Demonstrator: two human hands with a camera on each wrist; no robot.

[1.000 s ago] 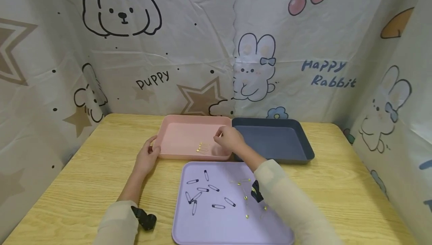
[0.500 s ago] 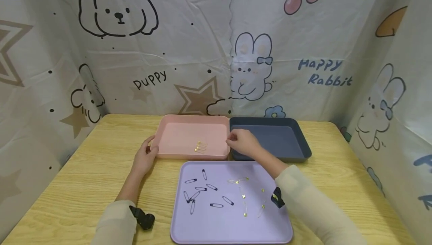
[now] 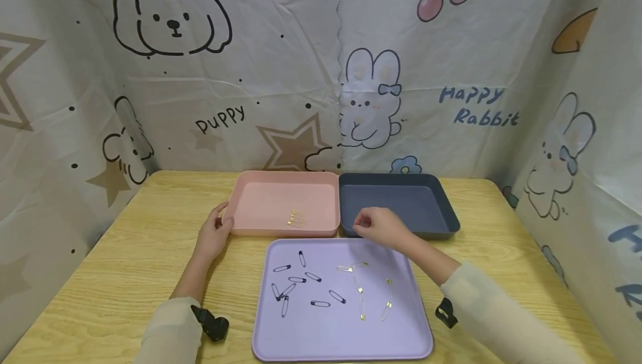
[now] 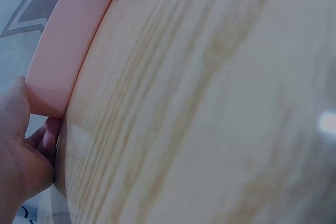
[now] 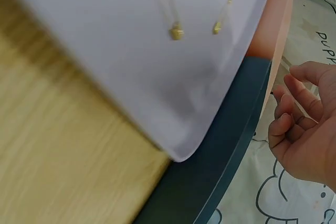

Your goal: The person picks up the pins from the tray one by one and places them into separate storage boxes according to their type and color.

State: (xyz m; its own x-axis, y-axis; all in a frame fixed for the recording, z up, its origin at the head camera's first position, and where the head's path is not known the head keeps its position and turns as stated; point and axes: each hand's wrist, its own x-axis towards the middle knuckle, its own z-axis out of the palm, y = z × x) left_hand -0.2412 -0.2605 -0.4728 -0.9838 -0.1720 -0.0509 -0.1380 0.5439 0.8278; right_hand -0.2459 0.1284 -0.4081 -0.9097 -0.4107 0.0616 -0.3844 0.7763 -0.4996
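Note:
My left hand (image 3: 213, 232) holds the front left corner of a pink tray (image 3: 281, 232). In the left wrist view its thumb lies at the tray wall (image 4: 65, 51) and the other fingers curl at the corner. Several gold safety pins (image 3: 296, 218) lie grouped inside that tray. Over the front edge of a dark blue tray (image 3: 401, 202) hovers my right hand (image 3: 383, 227), its fingers loosely bent around nothing. Nearer me, a lilac tray (image 3: 341, 336) carries several black-headed safety pins (image 3: 320, 304) on its left and several gold safety pins (image 3: 360, 287) on its right.
All three trays stand on a wood-grain table (image 3: 165, 230), pink and dark blue side by side behind the lilac one. A printed cloth (image 3: 281, 52) hangs behind the table and at both sides. A black wrist device (image 3: 213, 325) sits at the left sleeve.
My right hand has moved right and toward me, from above the pink tray to the front of the dark blue one. The left hand keeps its place at the pink tray's corner.

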